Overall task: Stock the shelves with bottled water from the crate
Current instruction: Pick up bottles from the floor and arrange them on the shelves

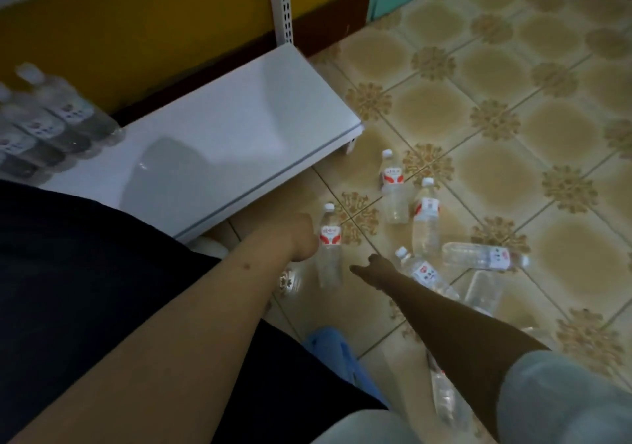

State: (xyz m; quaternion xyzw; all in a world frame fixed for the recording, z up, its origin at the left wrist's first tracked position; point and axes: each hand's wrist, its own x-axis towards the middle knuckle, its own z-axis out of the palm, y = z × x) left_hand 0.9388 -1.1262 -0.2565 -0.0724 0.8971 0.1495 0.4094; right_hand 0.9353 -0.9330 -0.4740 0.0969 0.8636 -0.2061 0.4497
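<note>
Both forearms reach down and forward from the near edge toward the tiled floor [496, 77]. The left hand [302, 238] is bent at the wrist beside a standing water bottle [330, 248], its knuckles just at the bottle's label; the fingers fold out of sight under the hand, so I cannot tell whether they grip the bottle or only touch it. The right hand [374, 267] is lower and nearer, held above the floor between that bottle and a tilted bottle [424, 272] that lies to its right. Its fingers are loosely spread and hold nothing, with one fingertip pointing left.

More bottles are scattered on the floor to the right: two upright ones [393, 187] and [425, 218] farther off, and one on its side [485, 255] just beyond the tilted one. A clear shape near the right forearm is too blurred to make out, and another bottle [444, 399] lies partly hidden under that arm.

The low white shelf [239, 129] runs from the left to the middle, with a row of bottles [51, 122] leaning at its far left end, blurred and cut off by the frame edge. A perforated white upright [282, 2] rises behind the shelf against a yellow panel [154, 19]. Dark clothing [68, 255] fills the near left, and something blue [335, 351] shows between the arms, mostly hidden. No crate can be made out.
</note>
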